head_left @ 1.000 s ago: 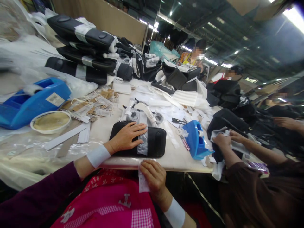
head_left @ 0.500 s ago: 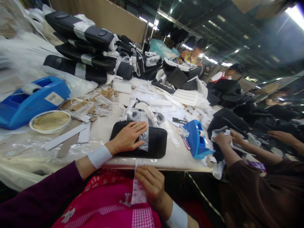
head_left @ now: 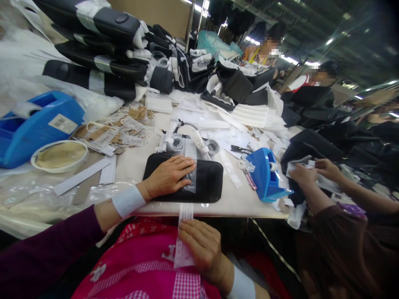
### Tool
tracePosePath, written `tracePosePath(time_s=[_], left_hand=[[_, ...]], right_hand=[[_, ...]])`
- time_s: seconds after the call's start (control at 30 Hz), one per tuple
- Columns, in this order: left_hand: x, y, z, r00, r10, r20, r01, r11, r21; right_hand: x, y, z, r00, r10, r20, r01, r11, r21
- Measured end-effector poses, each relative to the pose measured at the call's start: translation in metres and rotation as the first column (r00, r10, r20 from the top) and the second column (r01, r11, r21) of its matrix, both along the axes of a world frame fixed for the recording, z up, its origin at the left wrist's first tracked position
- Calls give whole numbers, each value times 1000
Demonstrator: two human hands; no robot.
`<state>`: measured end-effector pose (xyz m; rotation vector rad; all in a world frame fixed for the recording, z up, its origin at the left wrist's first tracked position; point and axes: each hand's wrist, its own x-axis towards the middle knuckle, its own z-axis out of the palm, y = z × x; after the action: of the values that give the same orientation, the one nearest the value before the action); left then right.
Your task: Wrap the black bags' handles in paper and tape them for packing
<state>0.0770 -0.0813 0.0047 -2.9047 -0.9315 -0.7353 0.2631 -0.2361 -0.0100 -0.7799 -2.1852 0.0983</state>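
My left hand (head_left: pixel 171 175) lies flat with fingers stretched on a black bag (head_left: pixel 208 179) at the table's front edge. Its fingertips touch a translucent strip (head_left: pixel 190 152) that runs over the bag's middle. Behind the bag are its wrapped white handle (head_left: pixel 193 133) and coiled parts in clear plastic. Below the edge, my right hand (head_left: pixel 202 245) has its fingers closed over a whitish translucent strip (head_left: pixel 184 257), which hangs down in front of the pink apron. The thumb is hidden. White bands cover both wrists.
Blue tape dispensers stand on the left (head_left: pixel 40 128) and right (head_left: pixel 264 174). A round tub (head_left: pixel 59 169), paper tags (head_left: pixel 124 128) and card strips lie at left. Stacked black bags (head_left: pixel 102 70) rise behind. At right, a co-worker's hands (head_left: pixel 307 174) handle white wrapping on dark material.
The view has shifted slightly, so the table's contents sit a little differently in frame. My left hand stays flat on the bag, and my right hand keeps hold of the hanging strip.
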Motion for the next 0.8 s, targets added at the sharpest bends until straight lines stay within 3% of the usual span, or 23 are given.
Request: tracePosePath(time_s=[0.17, 0.37, 0.57, 0.8], left_hand=[[0, 0, 2, 1000, 7, -10, -7, 1000, -11], [0, -1, 1, 1000, 18, -4, -18, 1000, 24], [-4, -7, -8, 999, 3, 42, -4, 999, 36], [-15, -23, -9, 996, -47, 72, 49, 998, -35]], right_hand=[[2, 9, 24, 998, 59, -38, -62, 994, -92], [2, 76, 59, 998, -38, -46, 32, 991, -127], [-6, 141, 54, 986, -168, -3, 166, 977, -137], [-5, 169, 40, 986, -145, 80, 159, 964, -215]])
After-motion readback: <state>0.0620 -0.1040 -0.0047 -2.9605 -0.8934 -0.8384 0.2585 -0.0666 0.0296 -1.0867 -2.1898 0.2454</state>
